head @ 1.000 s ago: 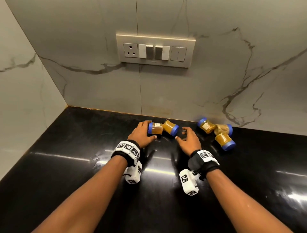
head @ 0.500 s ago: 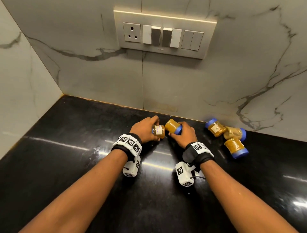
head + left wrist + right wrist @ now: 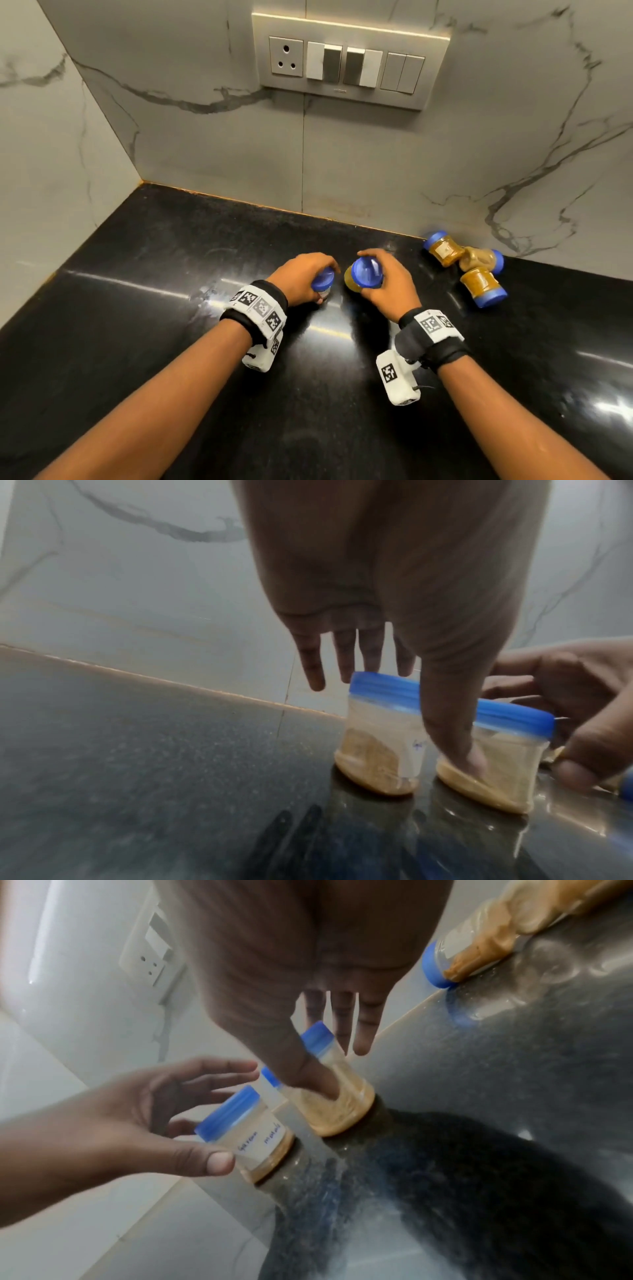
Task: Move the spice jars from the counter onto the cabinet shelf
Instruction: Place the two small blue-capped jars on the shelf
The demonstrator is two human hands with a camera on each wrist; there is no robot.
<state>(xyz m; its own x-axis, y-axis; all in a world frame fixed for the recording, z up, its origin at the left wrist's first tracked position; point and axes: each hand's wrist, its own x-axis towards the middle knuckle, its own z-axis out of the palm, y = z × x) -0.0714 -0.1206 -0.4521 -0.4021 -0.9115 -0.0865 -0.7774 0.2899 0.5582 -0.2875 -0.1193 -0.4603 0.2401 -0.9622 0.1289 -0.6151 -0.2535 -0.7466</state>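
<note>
On the black counter point(image 3: 137, 308), between your two hands: two small clear plastic spice jars, cylindrical, blue screw lids, tan powder filling the lower part. The left jar point(image 3: 322, 282) carries a white handwritten label, and your left hand point(image 3: 301, 277) comes over it from above, thumb and fingers curled around its sides. The right jar point(image 3: 366, 274) shows its round lid to the head camera, and your right hand point(image 3: 390, 291) wraps it the same way, thumb pressed on the near wall, fingers behind. Both jars stand close together, upright or nearly so; in the wrist views their bases appear to rest on the counter, though blur makes contact hard to confirm.

To your right, near the wall: three more jars point(image 3: 469, 267) of the same kind, lying on their sides in a touching cluster, lids pointing outward.

Counter: polished dark stone, speckled, with glare streaks. Wall point(image 3: 205, 154): grey-white marble-look panels with dark veins. Switch plate point(image 3: 349, 61): rectangular, metallic frame, one socket and several rockers.

Both forearms reach forward, each wrist banded with a black strap and white marker blocks.
</note>
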